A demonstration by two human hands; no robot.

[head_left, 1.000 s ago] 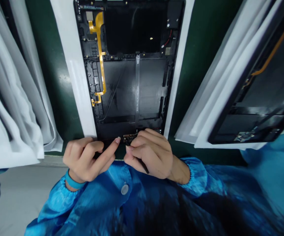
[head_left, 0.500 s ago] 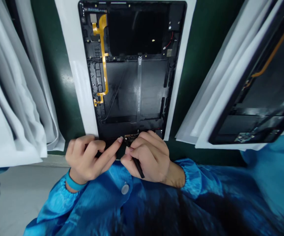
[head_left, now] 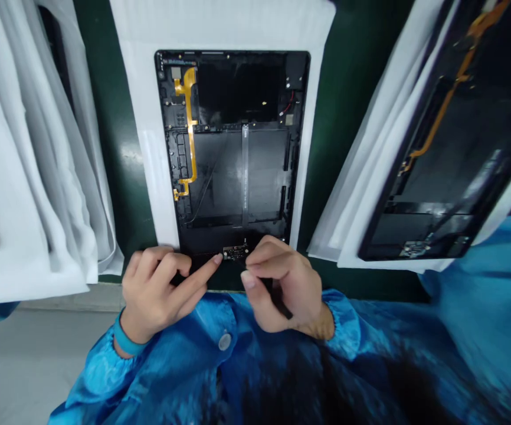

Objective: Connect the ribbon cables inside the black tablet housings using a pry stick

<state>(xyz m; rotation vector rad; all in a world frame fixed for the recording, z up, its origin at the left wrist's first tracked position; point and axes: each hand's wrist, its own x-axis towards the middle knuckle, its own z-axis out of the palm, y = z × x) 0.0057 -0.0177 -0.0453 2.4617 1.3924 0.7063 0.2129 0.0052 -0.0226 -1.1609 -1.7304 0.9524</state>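
The black tablet housing [head_left: 220, 233] lies with its inside up on a white foam sleeve, its near edge toward me. At that edge sits a small circuit board [head_left: 234, 252] with metal contacts. My left hand [head_left: 160, 289] rests at the near left corner, index finger stretched to the board's left end, the other fingers bent, nothing in them. My right hand [head_left: 284, 286] pinches slim black tweezers [head_left: 279, 301] between thumb and fingers, their tip side at the board's lower edge. The fingers partly hide the tweezers and the housing's near right corner.
Stacked white foam sleeves [head_left: 29, 153] stand on the left. On the right, another open tablet housing [head_left: 441, 183] lies tilted on more sleeves, beside a person's blue sleeve [head_left: 494, 289]. Green bench surface [head_left: 127, 153] shows between them.
My right hand has shifted right and turned, uncovering more of the circuit board; the tweezers lean further right. My left hand stays nearly in place. The view has tilted, showing the housing's far edge.
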